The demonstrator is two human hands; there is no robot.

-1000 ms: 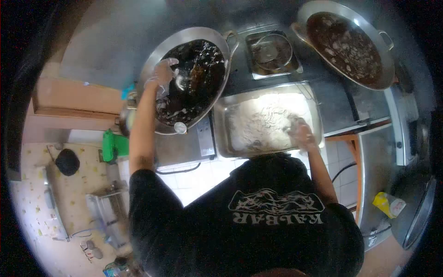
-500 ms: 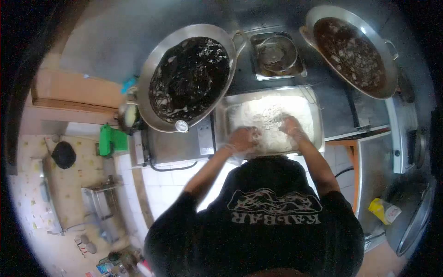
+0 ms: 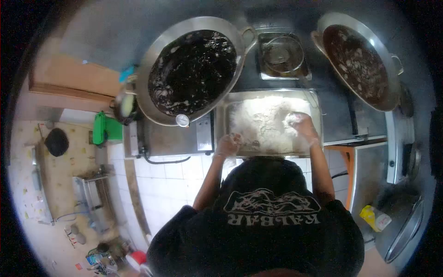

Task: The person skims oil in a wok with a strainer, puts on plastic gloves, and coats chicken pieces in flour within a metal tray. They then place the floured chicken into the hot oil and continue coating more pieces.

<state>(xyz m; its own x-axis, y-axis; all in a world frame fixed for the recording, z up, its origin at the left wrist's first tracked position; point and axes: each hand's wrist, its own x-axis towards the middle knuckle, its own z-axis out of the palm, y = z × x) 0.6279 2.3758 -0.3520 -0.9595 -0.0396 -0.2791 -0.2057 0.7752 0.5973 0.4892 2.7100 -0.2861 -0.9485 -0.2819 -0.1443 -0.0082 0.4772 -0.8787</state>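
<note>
A rectangular metal tray [image 3: 222, 113] of white flour [image 3: 267, 121] lies in front of my body. My left hand [image 3: 229, 145], in a clear plastic glove, is at the tray's near left corner with its fingers curled; whatever they may hold is hidden. Over the right side of the flour is my gloved right hand [image 3: 304, 125]. Its fingers are closed around a white, flour-coated piece [image 3: 291, 119], too blurred to name more exactly.
A big pan of dark oil [image 3: 194, 69] with a dial thermometer [image 3: 182, 120] stands at left. Another pan of brown oil [image 3: 357, 64] is at far right. Between them sits a metal container [image 3: 284, 55] with a round strainer. A green box [image 3: 107, 128] is at left.
My left hand has drawn back left toward the tray's near corner. My right hand has shifted right and now holds a whitish piece. The view has shifted slightly.
</note>
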